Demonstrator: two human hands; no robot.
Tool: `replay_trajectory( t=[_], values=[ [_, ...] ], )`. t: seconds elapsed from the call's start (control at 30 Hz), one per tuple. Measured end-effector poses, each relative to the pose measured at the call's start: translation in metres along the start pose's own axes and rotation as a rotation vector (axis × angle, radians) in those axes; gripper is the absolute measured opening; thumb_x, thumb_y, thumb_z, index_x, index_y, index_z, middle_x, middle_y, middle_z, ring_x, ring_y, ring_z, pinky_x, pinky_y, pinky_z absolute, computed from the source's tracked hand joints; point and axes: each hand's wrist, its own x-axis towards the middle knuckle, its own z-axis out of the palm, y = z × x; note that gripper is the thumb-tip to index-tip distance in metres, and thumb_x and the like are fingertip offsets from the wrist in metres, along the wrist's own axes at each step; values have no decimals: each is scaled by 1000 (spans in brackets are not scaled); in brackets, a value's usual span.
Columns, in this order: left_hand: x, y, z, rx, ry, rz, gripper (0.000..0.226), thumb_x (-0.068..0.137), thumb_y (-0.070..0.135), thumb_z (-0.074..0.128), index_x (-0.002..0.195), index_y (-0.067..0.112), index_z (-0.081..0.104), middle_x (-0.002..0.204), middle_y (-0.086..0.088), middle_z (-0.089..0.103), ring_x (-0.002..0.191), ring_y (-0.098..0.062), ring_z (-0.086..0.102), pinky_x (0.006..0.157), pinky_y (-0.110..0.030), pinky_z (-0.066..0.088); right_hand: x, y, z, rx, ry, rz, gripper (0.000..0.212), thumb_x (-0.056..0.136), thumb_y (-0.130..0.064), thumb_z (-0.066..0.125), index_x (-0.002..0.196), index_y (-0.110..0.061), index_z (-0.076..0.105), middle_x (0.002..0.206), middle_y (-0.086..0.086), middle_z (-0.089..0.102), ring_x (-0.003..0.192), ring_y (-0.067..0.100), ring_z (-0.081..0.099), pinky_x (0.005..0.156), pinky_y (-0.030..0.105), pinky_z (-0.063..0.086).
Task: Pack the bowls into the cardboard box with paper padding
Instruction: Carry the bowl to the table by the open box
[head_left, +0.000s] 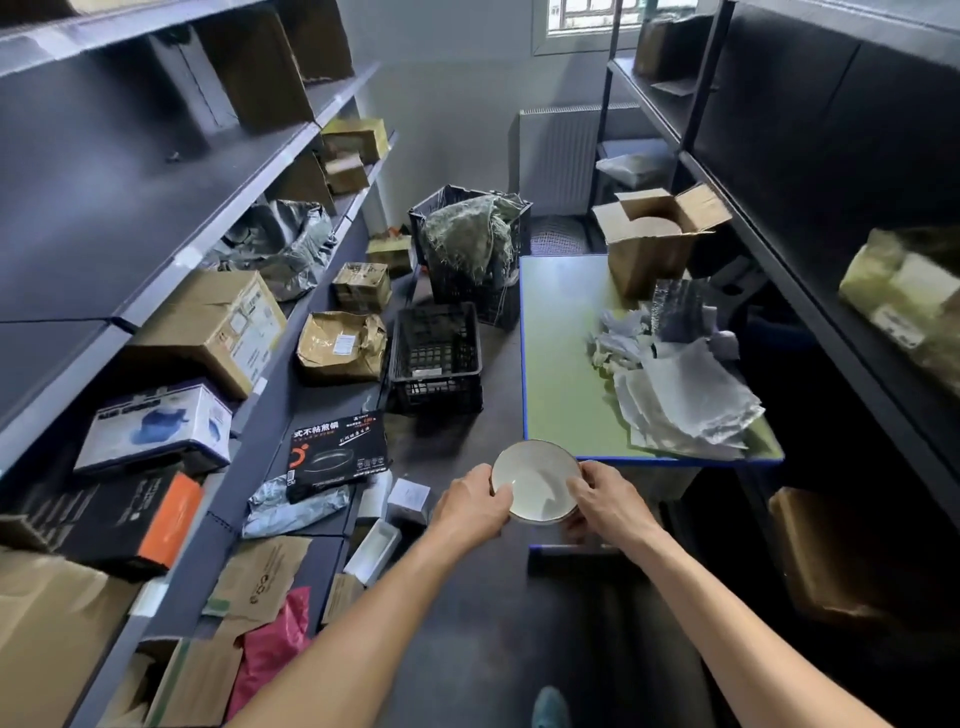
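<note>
Both hands grip one white bowl (535, 480) just off the near edge of the green bench (561, 353): the left hand (470, 506) clamps its left rim, the right hand (605, 499) its right. Crumpled paper padding (675, 384) lies on the bench, with the open cardboard box (654, 244) at the far end.

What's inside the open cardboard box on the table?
Inside the cardboard box a pale round shape shows, maybe a wrapped bowl. The box walls hide whatever lies beneath it.

One head-worn wide-angle view looks forward and down an aisle, hands close below, green table (561, 364) ahead, shelving on both sides
</note>
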Motion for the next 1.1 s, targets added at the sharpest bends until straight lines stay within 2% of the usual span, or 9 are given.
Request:
replay_trajectory(
  t=[0.1, 0.17, 0.37, 0.4, 0.47, 0.53, 0.7, 0.9, 1.1],
  values=[
    [30, 17, -11, 5, 13, -11, 28, 85, 44, 42, 91, 19, 52, 78, 5, 74, 70, -20, 72, 80, -41, 58, 39, -14, -13, 26, -26, -18, 23, 93, -19, 42, 97, -13, 63, 79, 4, 72, 60, 15, 73, 69, 38, 62],
    [49, 24, -17, 21, 11, -16, 27, 84, 45, 41, 90, 22, 52, 76, 7, 74, 70, -18, 72, 79, -42, 59, 61, -20, -17, 42, -35, -30, 22, 93, -19, 43, 97, -14, 64, 77, 6, 72, 61, 17, 73, 70, 42, 62],
    [109, 42, -39, 34, -11, 5, 19, 88, 32, 44, 94, 17, 54, 79, 4, 75, 62, -15, 71, 74, -32, 57, 119, -40, -21, 62, -36, -2, 21, 93, -19, 43, 100, -14, 63, 76, 8, 73, 62, 18, 74, 60, 33, 61],
    [120, 43, -43, 32, -18, 5, 19, 88, 31, 43, 95, 17, 54, 79, 4, 75, 63, -16, 71, 75, -32, 57, 130, -43, -21, 59, -40, 5, 21, 93, -20, 43, 101, -15, 62, 73, 8, 74, 63, 19, 74, 63, 34, 61],
    [145, 43, -52, 35, -42, 14, 20, 86, 32, 43, 95, 17, 54, 79, 4, 74, 67, -18, 72, 79, -37, 58, 152, -51, -19, 68, -43, 10, 20, 92, -22, 42, 101, -18, 60, 67, 8, 74, 64, 21, 74, 75, 41, 61],
    [176, 43, -63, 47, -72, 31, 22, 84, 34, 42, 93, 18, 54, 78, 5, 74, 71, -21, 72, 80, -42, 58, 175, -61, -18, 89, -28, 21, 20, 93, -23, 42, 101, -19, 60, 66, 7, 74, 64, 22, 74, 81, 46, 60],
    [258, 48, -95, 91, -136, 109, 23, 82, 37, 39, 91, 21, 52, 83, 3, 72, 77, -21, 70, 81, -43, 57, 233, -95, -9, 145, 92, 73, 21, 92, -21, 46, 101, -15, 64, 72, 8, 73, 63, 25, 74, 80, 47, 60],
    [344, 60, -135, 158, -211, 190, 25, 80, 38, 38, 92, 21, 52, 85, 1, 72, 78, -22, 70, 81, -44, 56, 291, -135, -2, 201, 184, 112, 23, 91, -19, 46, 102, -18, 66, 74, 8, 72, 63, 24, 74, 79, 46, 60],
    [404, 85, -137, 209, -270, 240, 27, 82, 42, 38, 96, 24, 53, 87, 1, 71, 80, -23, 69, 81, -44, 57, 333, -143, -13, 295, 264, 167, 24, 89, -19, 45, 100, -21, 67, 76, 7, 72, 64, 24, 74, 79, 49, 60]
  ],
)
